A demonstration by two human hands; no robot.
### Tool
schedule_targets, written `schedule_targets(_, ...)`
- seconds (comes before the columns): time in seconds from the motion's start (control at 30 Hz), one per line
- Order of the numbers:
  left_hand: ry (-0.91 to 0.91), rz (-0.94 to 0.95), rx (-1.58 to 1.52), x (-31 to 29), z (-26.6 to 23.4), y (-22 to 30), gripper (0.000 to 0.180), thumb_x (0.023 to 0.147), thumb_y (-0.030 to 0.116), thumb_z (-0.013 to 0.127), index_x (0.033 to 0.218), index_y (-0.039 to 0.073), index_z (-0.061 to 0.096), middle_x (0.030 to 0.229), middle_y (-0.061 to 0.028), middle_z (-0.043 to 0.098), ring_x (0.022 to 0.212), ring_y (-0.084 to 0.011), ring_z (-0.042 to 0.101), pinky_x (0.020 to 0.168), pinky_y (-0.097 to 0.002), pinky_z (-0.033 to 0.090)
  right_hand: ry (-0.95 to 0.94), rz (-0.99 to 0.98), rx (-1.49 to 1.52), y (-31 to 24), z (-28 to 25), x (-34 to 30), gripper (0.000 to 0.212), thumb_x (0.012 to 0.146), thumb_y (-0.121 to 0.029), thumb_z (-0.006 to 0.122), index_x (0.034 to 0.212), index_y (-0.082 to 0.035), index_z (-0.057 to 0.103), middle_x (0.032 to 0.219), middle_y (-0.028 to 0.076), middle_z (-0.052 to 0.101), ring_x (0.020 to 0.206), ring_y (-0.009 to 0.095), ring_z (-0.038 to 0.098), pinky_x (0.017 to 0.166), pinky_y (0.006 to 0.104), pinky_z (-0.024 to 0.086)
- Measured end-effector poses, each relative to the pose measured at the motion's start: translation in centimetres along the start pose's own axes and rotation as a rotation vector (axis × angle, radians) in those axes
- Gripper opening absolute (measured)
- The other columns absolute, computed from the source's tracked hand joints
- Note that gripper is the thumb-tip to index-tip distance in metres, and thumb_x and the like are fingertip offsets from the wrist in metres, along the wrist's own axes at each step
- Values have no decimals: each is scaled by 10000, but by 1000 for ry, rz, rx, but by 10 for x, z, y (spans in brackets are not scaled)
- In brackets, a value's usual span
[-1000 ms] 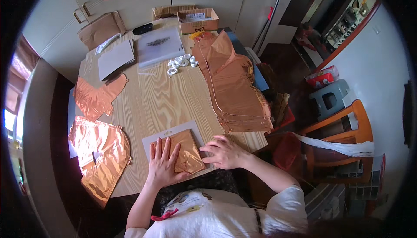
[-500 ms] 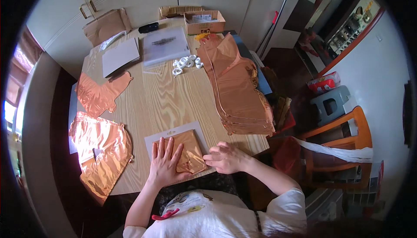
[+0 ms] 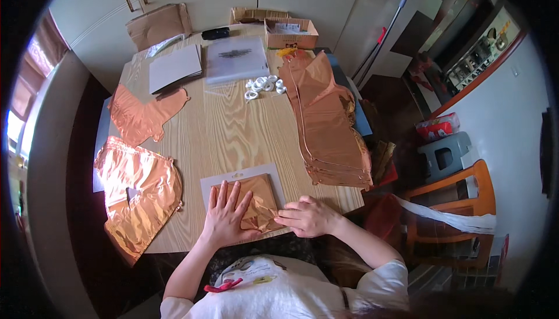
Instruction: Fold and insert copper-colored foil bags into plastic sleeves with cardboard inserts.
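Note:
A folded copper-coloured foil balloon (image 3: 260, 199) lies on a white card (image 3: 237, 176) with a hang hole, close to the table's near edge. My left hand (image 3: 229, 214) rests flat on the foil, its fingers spread. At the lower right of the packet, my right hand (image 3: 308, 217) is closed, its fingertips pinching the edge of the foil. Their exact grip is partly hidden. Left of the card, another flat foil balloon (image 3: 157, 182) hangs partly over the table edge, and a smaller foil piece (image 3: 140, 115) lies beyond it.
A stack of flat copper foil balloons (image 3: 326, 127) covers the table's right side. Farther back are white ribbon rolls (image 3: 265, 85), a stack of clear plastic sleeves (image 3: 236, 66), grey-white cards (image 3: 174, 68) and an open cardboard box (image 3: 291, 36). A wooden chair (image 3: 483, 194) stands to the right.
The view has shifted slightly, so the table sits farther right in the picture. My left hand stays flat on the foil; the fingers of my right hand have straightened a little at its edge.

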State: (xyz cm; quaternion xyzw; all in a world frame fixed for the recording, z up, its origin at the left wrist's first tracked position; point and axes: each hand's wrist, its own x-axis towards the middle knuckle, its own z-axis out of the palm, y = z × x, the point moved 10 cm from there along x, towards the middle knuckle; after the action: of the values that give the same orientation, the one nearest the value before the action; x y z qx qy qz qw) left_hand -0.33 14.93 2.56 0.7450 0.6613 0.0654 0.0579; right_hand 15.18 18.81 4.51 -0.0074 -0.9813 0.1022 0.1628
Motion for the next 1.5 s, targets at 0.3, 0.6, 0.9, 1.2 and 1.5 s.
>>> schedule_targets(0.3, -1, -1, -11, 0, 0, -1, 1050, 717, 844, 523, 1503, 159, 394, 1564, -217, 291, 1464, -466, 175, 1165, -615, 94, -27, 4, 52, 1, 0, 1, 495, 797, -269, 702, 1279, -183, 631, 1279, -30, 598, 1260, 158, 489, 979, 363, 379)
schedule_targets(0.6, 5, -1, -3, 0, -2, 0, 1037, 721, 832, 534, 1502, 163, 397, 1557, -217, 308, 1459, -471, 188, 1165, -617, 102, 35, 20, 32, -4, 0, -1, 531, 821, -265, 701, 1302, -135, 518, 1266, 24, 589, 1272, 206, 491, 970, 393, 397)
schedule_targets(0.9, 5, -2, -19, 0, -3, -1, 1038, 716, 828, 545, 1496, 158, 406, 1556, -215, 312, 1463, -466, 179, 1168, -616, 94, 60, -11, -52, -7, -6, 10, 334, 827, -233, 689, 1145, -132, 676, 1108, -16, 658, 1160, 156, 564, 891, 329, 429)
schedule_targets(1.2, 13, 1, -20, -1, -2, -1, 1033, 718, 821, 552, 1496, 157, 405, 1559, -213, 306, 1462, -465, 181, 1167, -618, 91, 162, -208, -204, -20, -15, 25, 167, 805, -174, 649, 955, -121, 700, 925, -31, 661, 895, 111, 625, 727, 275, 458)
schedule_targets(1.5, 10, 4, -12, -1, -2, -1, 1018, 735, 816, 531, 1505, 164, 390, 1565, -213, 299, 1465, -461, 178, 1169, -616, 89, 169, -91, -99, 3, -13, 32, 136, 807, -163, 639, 935, -135, 604, 867, -37, 604, 809, 127, 603, 679, 290, 446)
